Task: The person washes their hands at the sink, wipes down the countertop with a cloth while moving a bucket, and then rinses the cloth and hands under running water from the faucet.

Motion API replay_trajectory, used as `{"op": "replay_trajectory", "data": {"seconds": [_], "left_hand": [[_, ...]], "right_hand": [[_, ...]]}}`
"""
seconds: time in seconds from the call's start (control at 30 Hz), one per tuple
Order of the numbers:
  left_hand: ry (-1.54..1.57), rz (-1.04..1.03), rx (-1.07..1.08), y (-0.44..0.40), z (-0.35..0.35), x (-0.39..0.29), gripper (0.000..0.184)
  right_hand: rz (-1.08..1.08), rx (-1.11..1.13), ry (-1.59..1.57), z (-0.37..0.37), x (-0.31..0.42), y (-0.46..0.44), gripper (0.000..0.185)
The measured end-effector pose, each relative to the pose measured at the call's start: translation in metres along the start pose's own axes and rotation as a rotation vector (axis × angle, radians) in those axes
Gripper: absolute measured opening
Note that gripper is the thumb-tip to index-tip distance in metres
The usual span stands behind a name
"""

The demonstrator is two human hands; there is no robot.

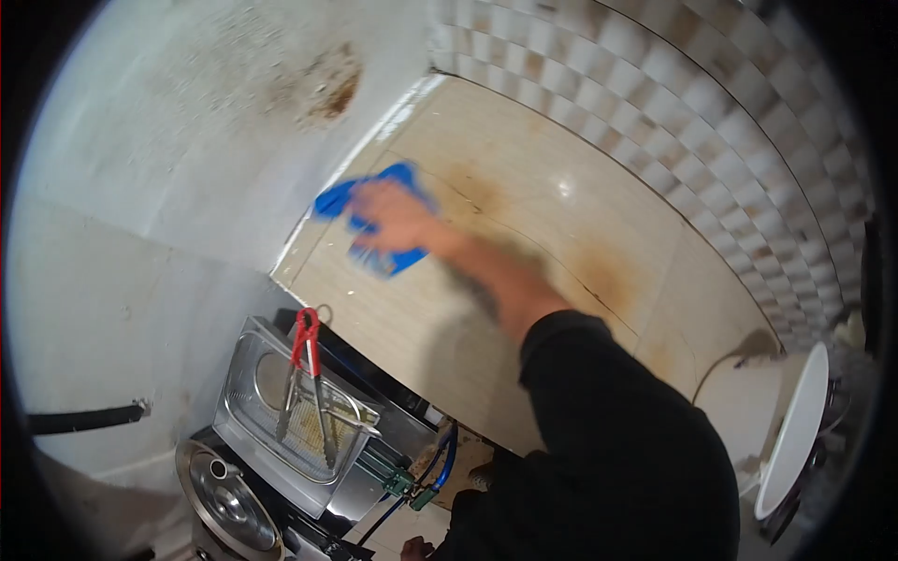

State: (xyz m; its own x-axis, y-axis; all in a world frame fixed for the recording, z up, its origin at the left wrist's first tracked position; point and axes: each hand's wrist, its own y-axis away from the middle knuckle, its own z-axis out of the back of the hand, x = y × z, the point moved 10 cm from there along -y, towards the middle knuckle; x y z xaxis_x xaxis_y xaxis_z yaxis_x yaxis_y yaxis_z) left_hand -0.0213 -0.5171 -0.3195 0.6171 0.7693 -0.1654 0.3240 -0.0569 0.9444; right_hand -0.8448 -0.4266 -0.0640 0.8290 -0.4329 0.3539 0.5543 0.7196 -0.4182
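My right hand [398,215] presses down on a crumpled blue cloth [400,262] on the tiled countertop [505,280], close to its left edge by the wall. The hand is blurred, and its fingers are spread over the cloth. From the lower right, my arm in a black sleeve reaches across the counter. Brownish stains [603,271] mark the surface beyond my forearm. At the bottom edge, part of my left hand [416,549] shows, small and dark; its fingers are too unclear to read.
Below the counter, red-handled tongs [307,341] lie across a fryer with a wire basket [327,425]. A round metal lid [229,505] is at lower left. At right stands a white container [744,402] with a white disc-shaped lid [793,430]. Mosaic tiles [636,103] line the back wall.
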Motion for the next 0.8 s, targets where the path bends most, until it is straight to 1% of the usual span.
{"op": "replay_trajectory", "data": {"seconds": [0.03,0.07,0.1,0.13,0.17,0.2,0.27,0.3,0.37,0.4,0.43,0.47,0.5,0.53,0.57,0.6,0.67,0.7,0.73,0.77,0.8], "left_hand": [[-0.029,-0.004,-0.036,-0.003,0.009,-0.005,0.016],[-0.055,-0.011,-0.066,-0.007,0.016,-0.009,0.016],[-0.076,-0.027,-0.088,-0.017,0.018,-0.013,0.015],[-0.091,-0.047,-0.112,-0.023,0.022,-0.015,0.015],[-0.103,-0.074,-0.137,-0.028,0.027,-0.019,0.014],[-0.113,-0.103,-0.164,-0.031,0.035,-0.023,0.014],[-0.126,-0.149,-0.216,-0.032,0.043,-0.02,0.015],[-0.136,-0.161,-0.246,-0.026,0.05,-0.011,0.015],[-0.174,-0.18,-0.305,-0.012,0.067,0.005,0.017],[-0.198,-0.165,-0.295,0.004,0.041,0.0,0.017],[-0.313,-0.173,-0.36,0.029,-0.008,-0.019,0.014],[-0.424,-0.187,-0.425,0.043,-0.034,-0.03,0.012],[-0.435,-0.189,-0.413,0.036,-0.028,-0.03,0.012],[-0.537,-0.157,-0.318,0.025,-0.033,-0.032,0.004],[-0.638,-0.13,-0.224,0.013,-0.036,-0.027,0.015],[-0.65,-0.139,-0.223,0.003,-0.028,-0.022,0.015],[-0.599,-0.105,-0.238,0.004,-0.001,-0.017,0.015],[-0.528,0.042,-0.281,0.083,-0.09,-0.036,0.015],[-0.531,0.032,-0.292,0.057,-0.02,-0.021,0.015],[-0.681,-0.088,-0.322,0.036,0.041,-0.014,0.015],[-0.824,-0.207,-0.353,0.029,0.078,-0.003,0.015]], "right_hand": [[-0.163,-0.001,0.049,0.039,-0.049,0.036,0.066],[-0.246,-0.079,0.213,0.074,-0.097,0.085,0.065],[-0.331,-0.102,0.312,0.116,-0.134,0.14,0.064],[-0.485,-0.057,0.382,0.156,-0.168,0.201,0.063],[-0.649,-0.108,0.438,0.196,-0.193,0.265,0.063],[-0.788,-0.135,0.402,0.232,-0.201,0.326,0.065],[-1.006,-0.229,0.512,0.261,-0.17,0.407,0.071],[-1.018,-0.222,0.525,0.259,-0.149,0.411,0.071],[-1.162,-0.16,0.535,0.227,-0.106,0.397,0.075],[-1.009,-0.097,0.49,0.197,-0.075,0.362,0.077],[-0.827,-0.157,0.474,0.169,-0.034,0.328,0.075],[-0.684,-0.063,0.355,0.133,0.003,0.292,0.074],[-0.547,0.044,0.183,0.103,0.04,0.259,0.073],[-0.371,0.076,0.127,0.086,0.072,0.237,0.07],[-0.33,0.031,0.077,0.087,0.085,0.228,0.066],[-0.336,0.017,0.08,0.102,0.074,0.238,0.066],[-0.494,-0.066,0.181,0.151,0.013,0.289,0.054],[-0.499,-0.285,0.271,0.189,-0.026,0.348,0.036],[-0.678,-0.281,0.313,0.238,-0.047,0.403,0.025],[-1.014,-0.241,0.497,0.267,-0.087,0.485,0.036],[-1.258,-0.304,0.502,0.302,-0.093,0.556,0.044]]}}
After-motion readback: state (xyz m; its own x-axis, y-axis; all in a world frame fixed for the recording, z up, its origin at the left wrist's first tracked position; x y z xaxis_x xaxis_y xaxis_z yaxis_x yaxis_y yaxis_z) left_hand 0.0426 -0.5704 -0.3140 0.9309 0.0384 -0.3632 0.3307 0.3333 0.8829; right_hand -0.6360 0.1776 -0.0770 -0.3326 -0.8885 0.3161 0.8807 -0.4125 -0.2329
